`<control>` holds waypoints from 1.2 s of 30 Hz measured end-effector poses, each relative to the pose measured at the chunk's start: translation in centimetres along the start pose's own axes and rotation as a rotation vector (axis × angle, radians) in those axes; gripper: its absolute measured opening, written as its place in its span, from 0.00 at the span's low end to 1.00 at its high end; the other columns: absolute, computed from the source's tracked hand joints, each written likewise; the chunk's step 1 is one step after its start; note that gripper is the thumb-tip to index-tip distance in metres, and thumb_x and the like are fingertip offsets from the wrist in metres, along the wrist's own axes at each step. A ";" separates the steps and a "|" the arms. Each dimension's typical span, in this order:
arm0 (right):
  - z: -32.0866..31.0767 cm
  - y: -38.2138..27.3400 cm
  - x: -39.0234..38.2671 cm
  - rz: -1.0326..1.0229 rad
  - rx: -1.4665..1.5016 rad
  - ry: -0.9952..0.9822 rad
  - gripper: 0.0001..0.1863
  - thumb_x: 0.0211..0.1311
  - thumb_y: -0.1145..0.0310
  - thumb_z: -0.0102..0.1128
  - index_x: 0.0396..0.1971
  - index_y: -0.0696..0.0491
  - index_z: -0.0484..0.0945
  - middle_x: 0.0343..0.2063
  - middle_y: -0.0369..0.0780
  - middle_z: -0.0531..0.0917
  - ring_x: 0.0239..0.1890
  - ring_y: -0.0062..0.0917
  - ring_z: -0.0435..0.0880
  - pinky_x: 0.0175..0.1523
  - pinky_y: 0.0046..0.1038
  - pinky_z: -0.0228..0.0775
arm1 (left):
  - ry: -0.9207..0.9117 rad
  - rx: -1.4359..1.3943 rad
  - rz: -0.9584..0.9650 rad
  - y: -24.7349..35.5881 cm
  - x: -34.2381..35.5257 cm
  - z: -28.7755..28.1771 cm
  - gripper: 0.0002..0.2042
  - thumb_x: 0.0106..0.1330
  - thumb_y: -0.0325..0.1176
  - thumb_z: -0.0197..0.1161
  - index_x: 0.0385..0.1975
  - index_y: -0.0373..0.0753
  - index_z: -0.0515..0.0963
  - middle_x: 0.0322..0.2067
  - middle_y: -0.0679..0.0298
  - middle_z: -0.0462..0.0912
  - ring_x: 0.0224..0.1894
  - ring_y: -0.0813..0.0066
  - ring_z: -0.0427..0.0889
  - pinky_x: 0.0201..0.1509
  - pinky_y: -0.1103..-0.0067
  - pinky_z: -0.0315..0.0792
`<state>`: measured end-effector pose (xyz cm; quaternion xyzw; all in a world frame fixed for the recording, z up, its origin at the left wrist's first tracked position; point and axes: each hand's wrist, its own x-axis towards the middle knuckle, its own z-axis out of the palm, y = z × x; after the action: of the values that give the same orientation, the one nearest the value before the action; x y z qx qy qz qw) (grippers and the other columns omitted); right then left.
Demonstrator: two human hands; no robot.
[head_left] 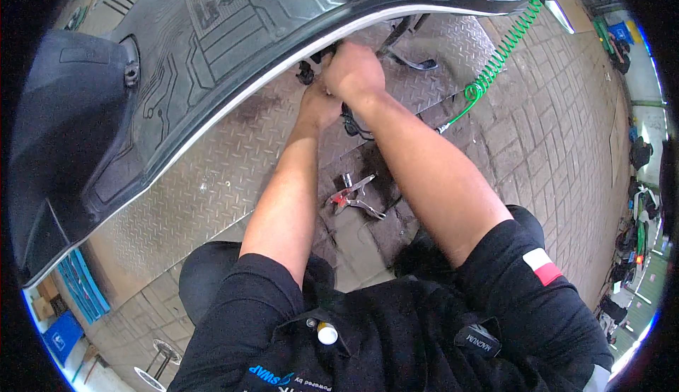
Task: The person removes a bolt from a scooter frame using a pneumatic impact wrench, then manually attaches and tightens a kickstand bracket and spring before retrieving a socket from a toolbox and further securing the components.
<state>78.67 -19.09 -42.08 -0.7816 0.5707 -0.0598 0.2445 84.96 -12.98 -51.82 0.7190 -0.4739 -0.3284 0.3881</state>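
Note:
My right hand (353, 70) is closed among dark parts (306, 70) under the edge of the scooter's footboard (184, 53); what its fingers hold is hidden. My left hand (320, 106) is just below and left of it, its fingers mostly hidden behind the right. A black looped hose or cable (353, 125) hangs beside my hands. On the pavers below lie red-and-silver pliers (339, 200) and a small silver metal cylinder (347, 180).
The scooter stands over a diamond-plate metal platform (163, 236), with a black stand (417, 62) underneath. A green coiled air hose (495, 60) hangs at the right over brick paving (552, 159). Blue items (78, 286) sit at lower left; assorted objects (629, 229) line the right wall.

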 end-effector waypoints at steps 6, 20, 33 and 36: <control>0.1 -0.2 0.0 0.113 0.215 -0.004 0.18 0.57 0.60 0.50 0.36 0.58 0.82 0.39 0.53 0.80 0.46 0.43 0.80 0.52 0.36 0.71 | -0.025 0.009 -0.030 0.3 -0.2 -0.2 0.24 0.58 0.41 0.60 0.54 0.40 0.70 0.50 0.52 0.76 0.55 0.61 0.74 0.56 0.73 0.67; 0.8 24.4 -2.1 -0.523 -0.827 -0.684 0.30 0.47 0.66 0.62 0.54 0.50 0.66 0.51 0.44 0.73 0.57 0.38 0.71 0.59 0.45 0.62 | 0.066 -0.075 -0.201 -3.1 -2.1 1.5 0.27 0.63 0.47 0.58 0.54 0.34 0.67 0.50 0.50 0.75 0.47 0.62 0.77 0.51 0.72 0.70; 6.0 30.2 -0.6 -0.433 -0.731 -0.812 0.32 0.36 0.61 0.73 0.47 0.49 0.76 0.46 0.39 0.79 0.55 0.39 0.72 0.55 0.36 0.69 | -0.699 0.783 -0.225 -7.9 -12.0 7.2 0.25 0.59 0.41 0.59 0.58 0.54 0.65 0.58 0.54 0.66 0.55 0.56 0.72 0.58 0.67 0.68; 6.6 30.7 -0.3 -0.411 -0.755 -0.885 0.24 0.37 0.62 0.72 0.39 0.50 0.81 0.42 0.40 0.82 0.51 0.36 0.77 0.51 0.35 0.72 | -0.835 0.861 -0.229 -7.1 -11.9 8.0 0.25 0.59 0.38 0.59 0.59 0.54 0.65 0.59 0.56 0.64 0.55 0.56 0.72 0.59 0.67 0.68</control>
<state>54.51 -23.73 -61.59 -0.8588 0.2347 0.4306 0.1479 77.28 -2.06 -60.67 0.6681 -0.5961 -0.4012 -0.1936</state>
